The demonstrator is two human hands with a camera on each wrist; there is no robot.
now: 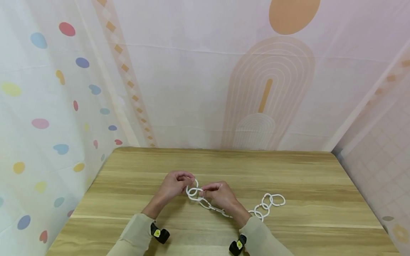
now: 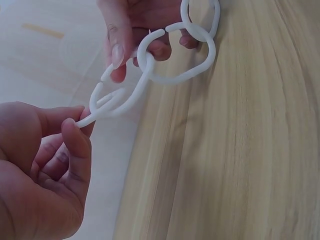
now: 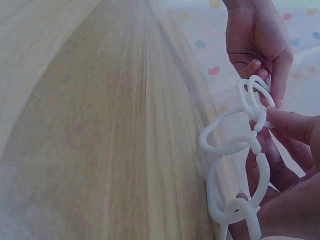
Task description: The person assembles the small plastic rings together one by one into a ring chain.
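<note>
A chain of white plastic C-shaped links (image 3: 212, 192) runs between and beyond my two hands. My left hand (image 1: 173, 185) pinches the end link (image 2: 86, 120) between thumb and fingertips. Close beside it, my right hand (image 1: 221, 195) pinches the neighbouring link (image 2: 135, 95) near its gap, with thumb and finger. These two links cross each other; whether the end one is fully hooked through, I cannot tell. More links hang below the right hand and pass under its wrist, which hides part of the chain.
The chain's far end (image 1: 283, 199) lies on the wooden table (image 1: 144, 160) to the right of my right forearm. Patterned curtains (image 1: 179, 89) stand behind and at the sides of the table. A black wrist camera (image 1: 164, 236) is strapped to each wrist.
</note>
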